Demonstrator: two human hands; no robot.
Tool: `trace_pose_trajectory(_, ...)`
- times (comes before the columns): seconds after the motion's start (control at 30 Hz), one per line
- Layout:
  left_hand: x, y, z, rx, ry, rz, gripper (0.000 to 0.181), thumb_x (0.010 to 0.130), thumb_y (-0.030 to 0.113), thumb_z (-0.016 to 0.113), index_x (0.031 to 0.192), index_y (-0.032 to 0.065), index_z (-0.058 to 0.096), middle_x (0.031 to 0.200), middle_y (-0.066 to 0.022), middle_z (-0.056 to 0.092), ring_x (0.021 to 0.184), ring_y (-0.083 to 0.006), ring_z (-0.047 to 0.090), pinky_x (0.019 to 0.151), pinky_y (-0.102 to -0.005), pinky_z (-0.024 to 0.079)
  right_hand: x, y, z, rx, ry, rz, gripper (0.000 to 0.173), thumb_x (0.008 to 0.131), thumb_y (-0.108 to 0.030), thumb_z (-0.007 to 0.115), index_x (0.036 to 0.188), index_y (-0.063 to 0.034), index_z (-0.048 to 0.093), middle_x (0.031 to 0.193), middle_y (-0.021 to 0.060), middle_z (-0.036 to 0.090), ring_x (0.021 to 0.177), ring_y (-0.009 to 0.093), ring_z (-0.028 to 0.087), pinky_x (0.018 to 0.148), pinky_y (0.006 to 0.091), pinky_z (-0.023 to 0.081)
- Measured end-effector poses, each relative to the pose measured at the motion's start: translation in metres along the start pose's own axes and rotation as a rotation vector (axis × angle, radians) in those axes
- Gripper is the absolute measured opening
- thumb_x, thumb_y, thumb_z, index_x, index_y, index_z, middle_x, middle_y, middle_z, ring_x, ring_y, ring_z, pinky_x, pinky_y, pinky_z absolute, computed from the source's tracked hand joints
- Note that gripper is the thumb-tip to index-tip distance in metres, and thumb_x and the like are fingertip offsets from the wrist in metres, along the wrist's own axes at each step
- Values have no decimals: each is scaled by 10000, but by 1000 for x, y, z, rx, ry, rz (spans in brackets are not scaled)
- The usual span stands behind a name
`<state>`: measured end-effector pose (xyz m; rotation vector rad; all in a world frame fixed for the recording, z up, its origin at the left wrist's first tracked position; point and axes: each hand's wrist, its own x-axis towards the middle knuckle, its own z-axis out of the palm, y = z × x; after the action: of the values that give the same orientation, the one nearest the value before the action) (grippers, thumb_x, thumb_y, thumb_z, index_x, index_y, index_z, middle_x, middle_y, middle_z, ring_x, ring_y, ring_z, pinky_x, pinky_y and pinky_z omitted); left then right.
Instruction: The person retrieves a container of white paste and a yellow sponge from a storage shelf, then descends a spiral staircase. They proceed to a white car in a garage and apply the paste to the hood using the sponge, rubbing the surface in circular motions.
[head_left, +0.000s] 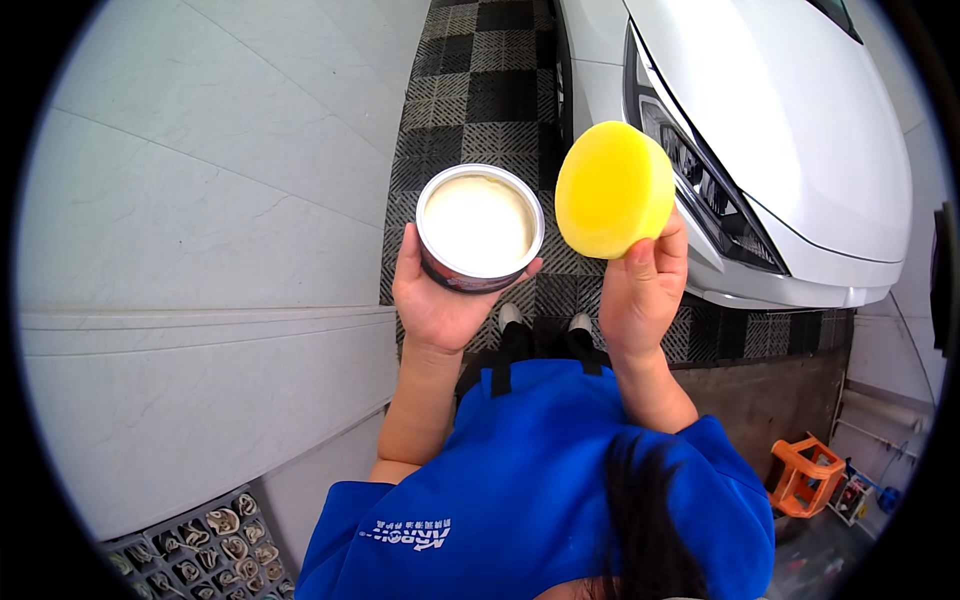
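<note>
My left hand (442, 311) holds an open round tin of pale cream-coloured wax or paste (478, 223) from below, its rim facing up and its printed side showing. To the right, my right hand (646, 289) grips a round yellow foam applicator sponge (609, 191) by its lower edge, thumb at the front, its flat face turned towards the camera. Tin and sponge are apart. Just beyond the sponge is the headlight (701, 172) of a white car.
The white car's hood (795, 135) fills the upper right. Checkered plastic floor tiles (502, 97) run beside a pale wall (210, 195). A grid holder with rolled cloths (202, 551) is at lower left, an orange plastic stool (806, 476) at lower right.
</note>
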<state>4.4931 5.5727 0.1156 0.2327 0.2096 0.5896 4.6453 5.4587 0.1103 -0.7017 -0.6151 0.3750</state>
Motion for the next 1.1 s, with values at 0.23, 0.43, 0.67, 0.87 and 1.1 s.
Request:
trace_pose_trajectory(0.23, 2, -4, -3, 91, 40, 138, 652, 1027, 511, 419, 1558, 152, 302, 1578, -154, 359, 1450, -351, 360, 1163, -578, 315, 1, 4, 32, -425, -257, -123, 138, 881, -67, 723, 911, -47, 590, 1462, 220, 468, 1195, 288, 544, 974, 377, 461)
trace_pose_trajectory(0.43, 5, -7, -3, 419, -33, 417, 585, 1056, 423, 405, 1561, 153, 287, 1560, -125, 383, 1438, -309, 377, 1191, -477, 304, 6, 3, 54, -829, -404, -218, 176, 794, -58, 747, 862, -45, 585, 1293, 168, 574, 1112, 362, 540, 917, 413, 469)
trace_pose_trajectory(0.67, 4, 0, -2, 412, -99, 373, 643, 1042, 423, 435, 1587, 167, 208, 1554, -130, 379, 1427, -310, 391, 1183, -473, 334, 12, 15, 65, -769, -455, -181, 154, 809, -70, 730, 830, -37, 581, 1184, 138, 587, 1015, 345, 576, 854, 408, 493)
trace_pose_trajectory(0.87, 6, 16, -8, 482, -209, 366, 744, 1007, 446, 494, 1604, 154, 161, 1566, -157, 368, 1434, -338, 387, 1198, -485, 312, 14, 18, 55, -681, -554, -240, 143, 807, -64, 736, 933, -44, 671, 1214, 128, 588, 999, 306, 583, 875, 384, 489)
trace_pose_trajectory(1.1, 2, 12, -4, 529, -210, 332, 881, 940, 439, 625, 1604, 127, 138, 1594, -218, 295, 1465, -356, 338, 1210, -482, 297, 23, 20, 41, -876, -331, -219, 376, 743, -64, 799, 1112, -79, 728, 1224, 105, 576, 1025, 260, 544, 857, 355, 462)
